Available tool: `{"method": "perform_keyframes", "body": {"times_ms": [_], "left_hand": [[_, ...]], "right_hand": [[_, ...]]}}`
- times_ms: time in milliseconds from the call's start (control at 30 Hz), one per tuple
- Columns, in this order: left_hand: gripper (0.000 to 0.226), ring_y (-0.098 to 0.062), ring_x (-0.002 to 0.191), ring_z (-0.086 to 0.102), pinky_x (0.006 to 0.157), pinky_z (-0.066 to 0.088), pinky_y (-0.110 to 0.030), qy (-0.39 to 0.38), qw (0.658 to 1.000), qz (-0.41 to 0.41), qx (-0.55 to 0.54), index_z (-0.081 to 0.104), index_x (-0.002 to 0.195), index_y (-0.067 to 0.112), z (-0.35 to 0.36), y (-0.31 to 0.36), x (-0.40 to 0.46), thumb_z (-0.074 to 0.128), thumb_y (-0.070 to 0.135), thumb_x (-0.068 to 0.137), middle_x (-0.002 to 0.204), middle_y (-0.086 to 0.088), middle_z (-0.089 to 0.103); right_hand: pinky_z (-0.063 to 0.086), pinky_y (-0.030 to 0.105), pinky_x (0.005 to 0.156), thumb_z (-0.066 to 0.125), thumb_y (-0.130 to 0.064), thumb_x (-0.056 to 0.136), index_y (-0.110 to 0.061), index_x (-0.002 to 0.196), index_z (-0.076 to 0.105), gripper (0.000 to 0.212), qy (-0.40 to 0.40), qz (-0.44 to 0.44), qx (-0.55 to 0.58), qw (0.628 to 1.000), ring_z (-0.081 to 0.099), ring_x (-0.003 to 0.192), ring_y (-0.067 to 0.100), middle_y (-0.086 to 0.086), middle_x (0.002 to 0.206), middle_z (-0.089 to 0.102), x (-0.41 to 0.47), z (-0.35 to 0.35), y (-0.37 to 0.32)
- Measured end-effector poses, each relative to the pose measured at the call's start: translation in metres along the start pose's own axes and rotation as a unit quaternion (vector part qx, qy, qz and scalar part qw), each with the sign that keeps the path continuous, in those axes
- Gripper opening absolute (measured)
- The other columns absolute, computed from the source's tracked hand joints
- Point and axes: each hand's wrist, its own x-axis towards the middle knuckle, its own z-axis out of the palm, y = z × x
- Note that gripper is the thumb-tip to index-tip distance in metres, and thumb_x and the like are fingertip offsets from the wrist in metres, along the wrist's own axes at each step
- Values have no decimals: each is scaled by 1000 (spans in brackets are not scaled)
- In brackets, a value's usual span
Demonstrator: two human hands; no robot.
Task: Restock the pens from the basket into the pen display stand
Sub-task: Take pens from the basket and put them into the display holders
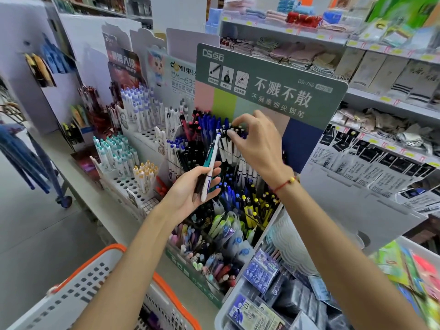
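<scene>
Left hand (190,186) grips pens (210,163)

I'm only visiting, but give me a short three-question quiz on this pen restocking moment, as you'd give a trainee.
1. True or false: the left hand holds several pens.
2. The right hand touches: A) the white pens in the stand, B) the basket, C) the towels.
3. Fill in: the basket's rim is ____.

Key: 1 true. 2 A. 3 orange.
</scene>
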Motion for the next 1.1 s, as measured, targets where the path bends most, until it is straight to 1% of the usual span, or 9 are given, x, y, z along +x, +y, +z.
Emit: {"method": "perform_keyframes", "body": {"times_ms": [200, 333, 400, 467, 533, 600, 767, 933, 1100], "left_hand": [[26, -7, 94, 70, 84, 58, -29, -33, 995, 11, 94, 63, 118, 23, 10, -1, 2, 44, 16, 102, 103, 9, 74], [27, -10, 109, 66, 96, 50, -32, -15, 992, 26, 120, 62, 115, 27, 9, -3, 4, 40, 16, 104, 115, 6, 71], [27, -8, 99, 68, 89, 53, -29, -5, 991, 31, 130, 63, 116, 27, 8, -4, 4, 40, 19, 104, 109, 8, 71], [27, -3, 71, 61, 67, 53, -18, -5, 991, 31, 132, 62, 119, 26, 8, -6, 4, 41, 20, 104, 88, 10, 65], [27, -2, 53, 40, 45, 35, -12, -13, 992, 31, 125, 59, 123, 23, 9, -7, 6, 41, 20, 104, 70, 10, 47], [26, -2, 47, 31, 38, 23, -12, -17, 992, 29, 119, 59, 123, 22, 10, -8, 7, 40, 18, 104, 64, 9, 38], [26, -3, 42, 27, 34, 18, -12, -14, 992, 25, 124, 60, 120, 21, 15, -10, 7, 40, 15, 103, 61, 9, 33], [40, -6, 54, 27, 46, 16, -19, -50, 997, 18, 55, 57, 125, 16, 7, -10, 2, 26, 18, 99, 69, 6, 36], [34, -2, 63, 46, 51, 39, -14, -13, 990, 41, 136, 57, 128, 24, -2, -9, 0, 33, 19, 105, 82, 9, 52]], "right_hand": [[51, 19, 63, 64, -23, 93, -9, 114, 64, 26, -120, 115, 262, 951, 62, 63, 1, -1, 85, 69, -18, -9, -4], [54, 19, 61, 56, -6, 96, -7, 109, 56, 13, -23, 199, 419, 886, 63, 68, 7, 4, 89, 64, -19, -30, 15], [55, 23, 67, 54, -6, 96, -7, 111, 54, 15, 81, 177, 390, 900, 62, 74, 8, 2, 89, 61, -20, -38, 27], [52, 18, 66, 53, -5, 97, -6, 114, 50, 17, 173, 125, 354, 910, 59, 72, 0, -1, 88, 58, -25, -44, 34], [48, 12, 68, 54, -5, 96, -2, 117, 49, 21, 232, 80, 313, 918, 57, 73, -5, -2, 87, 57, -32, -47, 38], [46, 11, 69, 56, -6, 96, -1, 118, 49, 23, 250, 47, 279, 926, 57, 74, -6, -2, 87, 59, -38, -44, 39], [54, 27, 72, 61, -11, 94, -6, 113, 55, 21, 215, 7, 210, 954, 64, 76, 9, -4, 88, 65, -39, -28, 33], [29, 32, 78, 65, -26, 90, -17, 98, 68, 13, 90, 55, 37, 994, 54, 97, 25, -2, 90, 71, -33, -14, 36], [40, 34, 79, 66, -22, 88, -17, 100, 71, 13, 123, 7, -5, 992, 49, 93, 24, 4, 95, 62, -33, -8, 23]]}}
